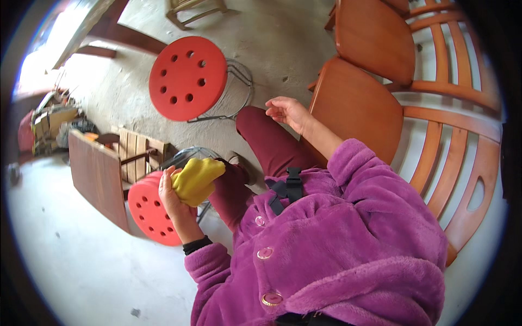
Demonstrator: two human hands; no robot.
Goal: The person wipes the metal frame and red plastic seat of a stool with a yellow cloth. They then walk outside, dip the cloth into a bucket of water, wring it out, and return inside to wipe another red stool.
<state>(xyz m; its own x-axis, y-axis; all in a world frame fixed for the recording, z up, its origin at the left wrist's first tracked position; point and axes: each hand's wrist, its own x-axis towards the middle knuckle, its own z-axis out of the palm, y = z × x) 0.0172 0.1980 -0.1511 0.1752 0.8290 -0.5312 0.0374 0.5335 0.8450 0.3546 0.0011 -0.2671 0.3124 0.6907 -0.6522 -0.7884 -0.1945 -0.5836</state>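
Observation:
A folded yellow cloth [198, 180] is gripped in my left hand [173, 201], above a red round stool [149, 209] with holes in its seat. The cloth hides part of that stool and its metal legs. My right hand [288, 113] is raised over my right knee, beside an orange-brown wooden chair seat [356, 111]. Its fingers are loosely curled and slightly apart, with nothing seen in them. Ahead of my knees stands a second red round stool [187, 79] with a seat full of holes and thin metal legs.
More wooden chairs [375, 41] with slatted backs line my right side. To the left are a brown wooden board [98, 179] and a small slatted wooden piece [136, 149]. Cardboard and clutter [54, 122] lie farther left. A wooden stool [190, 11] stands at the far edge.

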